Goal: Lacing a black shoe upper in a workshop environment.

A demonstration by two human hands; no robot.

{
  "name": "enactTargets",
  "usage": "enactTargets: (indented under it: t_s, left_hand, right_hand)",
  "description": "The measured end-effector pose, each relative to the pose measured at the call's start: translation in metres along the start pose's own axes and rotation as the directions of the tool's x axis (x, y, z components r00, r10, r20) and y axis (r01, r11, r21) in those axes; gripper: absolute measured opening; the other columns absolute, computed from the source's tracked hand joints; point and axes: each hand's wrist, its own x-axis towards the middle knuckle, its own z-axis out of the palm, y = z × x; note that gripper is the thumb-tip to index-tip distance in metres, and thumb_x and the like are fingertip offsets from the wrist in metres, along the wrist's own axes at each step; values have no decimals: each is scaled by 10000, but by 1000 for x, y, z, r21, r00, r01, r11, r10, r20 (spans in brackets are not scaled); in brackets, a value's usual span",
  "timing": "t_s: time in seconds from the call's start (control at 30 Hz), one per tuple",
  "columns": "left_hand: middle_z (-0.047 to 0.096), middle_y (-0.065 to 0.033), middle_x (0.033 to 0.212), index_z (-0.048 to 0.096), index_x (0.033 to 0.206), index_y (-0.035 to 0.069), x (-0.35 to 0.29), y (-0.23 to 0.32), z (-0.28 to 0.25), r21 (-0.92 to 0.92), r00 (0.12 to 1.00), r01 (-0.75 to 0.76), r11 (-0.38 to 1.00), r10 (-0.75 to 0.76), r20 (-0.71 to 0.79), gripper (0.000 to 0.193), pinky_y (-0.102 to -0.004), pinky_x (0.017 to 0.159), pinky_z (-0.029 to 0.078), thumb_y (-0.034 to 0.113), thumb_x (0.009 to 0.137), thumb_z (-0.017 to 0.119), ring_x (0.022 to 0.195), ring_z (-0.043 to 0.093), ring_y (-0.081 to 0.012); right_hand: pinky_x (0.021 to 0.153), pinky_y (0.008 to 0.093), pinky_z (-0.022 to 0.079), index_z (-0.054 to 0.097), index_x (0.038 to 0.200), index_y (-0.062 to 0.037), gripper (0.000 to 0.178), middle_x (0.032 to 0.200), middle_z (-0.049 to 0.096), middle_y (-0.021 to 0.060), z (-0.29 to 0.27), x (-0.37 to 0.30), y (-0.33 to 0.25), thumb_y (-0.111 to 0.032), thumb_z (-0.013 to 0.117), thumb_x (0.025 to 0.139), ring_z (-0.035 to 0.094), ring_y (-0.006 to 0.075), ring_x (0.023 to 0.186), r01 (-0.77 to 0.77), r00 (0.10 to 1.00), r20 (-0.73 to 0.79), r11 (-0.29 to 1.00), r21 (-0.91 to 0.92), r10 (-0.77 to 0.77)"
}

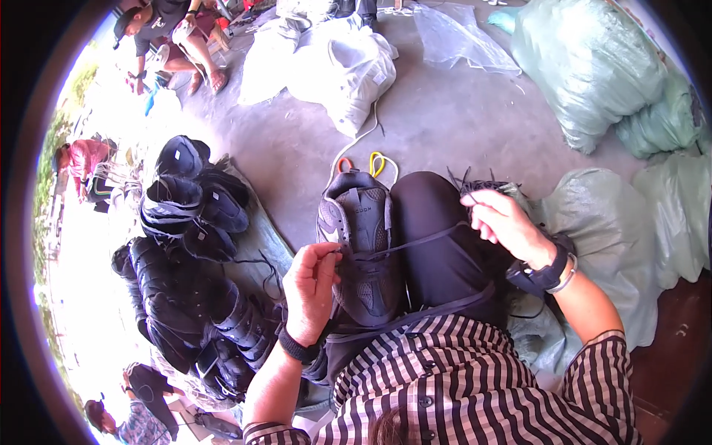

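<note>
A dark grey sneaker (362,245) rests on my lap against my black trouser knee (437,230). My left hand (311,285) pinches the shoe's eyelet edge at its left side. A black shoelace (423,241) runs taut from the shoe across my knee to my right hand (504,222), which is closed on the lace and raised to the right. A second stretch of the lace crosses lower over my thigh. I wear a dark band on each wrist and a striped shirt.
A pile of dark shoes (189,274) lies on the floor at my left. White sacks (334,63) and pale green filled bags (593,67) stand behind and to my right. Other people (167,33) sit at the back left and lower left.
</note>
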Motion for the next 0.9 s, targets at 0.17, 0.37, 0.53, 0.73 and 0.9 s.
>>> enactTargets:
  t_s: [0.17, 0.37, 0.53, 0.73, 0.9]
  left_hand:
    - [592, -3, 726, 587, 952, -1, 2, 7, -6, -57, 974, 200, 978, -193, 117, 119, -180, 527, 391, 101, 931, 530, 582, 479, -30]
    - [566, 8, 700, 568, 873, 2, 7, 6, -13, -47, 928, 325, 945, -309, 208, 155, -188, 547, 387, 144, 930, 546, 592, 465, -39]
    - [547, -3, 696, 549, 834, 1, 11, 4, -18, 23, 914, 254, 967, -248, 321, 187, -215, 580, 406, 170, 914, 554, 634, 490, -64]
    - [537, 32, 670, 563, 813, 58, 17, -2, -23, 13, 884, 300, 954, -283, 373, 143, -187, 522, 350, 176, 894, 564, 576, 441, -32]
    - [531, 33, 648, 567, 792, 58, 17, -2, -23, -55, 884, 336, 940, -295, 362, 164, -188, 511, 344, 185, 896, 561, 552, 435, -35]
  right_hand:
    - [595, 218, 466, 572, 1135, -5, 263, 759, 581, 25, 55, 19, -27, -14, 472, 892, 544, 95, 640, 447, 878, 112, 880, 160, -466]
    - [513, 407, 482, 510, 888, -12, 66, 606, 575, 163, 77, 20, -12, -53, 522, 838, 612, 336, 584, 586, 807, 363, 555, -590, -466]
    - [506, 381, 494, 558, 749, -25, 132, 591, 597, 156, 84, 10, -10, -127, 553, 833, 631, 306, 573, 562, 814, 376, 440, -701, -442]
    - [529, 344, 493, 543, 744, -58, 111, 651, 568, 80, 90, 20, -11, -135, 586, 812, 624, 248, 621, 582, 787, 377, 381, -719, -489]
    - [546, 361, 493, 535, 749, -51, 82, 706, 576, 103, 98, 16, -10, -107, 570, 798, 619, 274, 656, 602, 771, 400, 361, -713, -496]
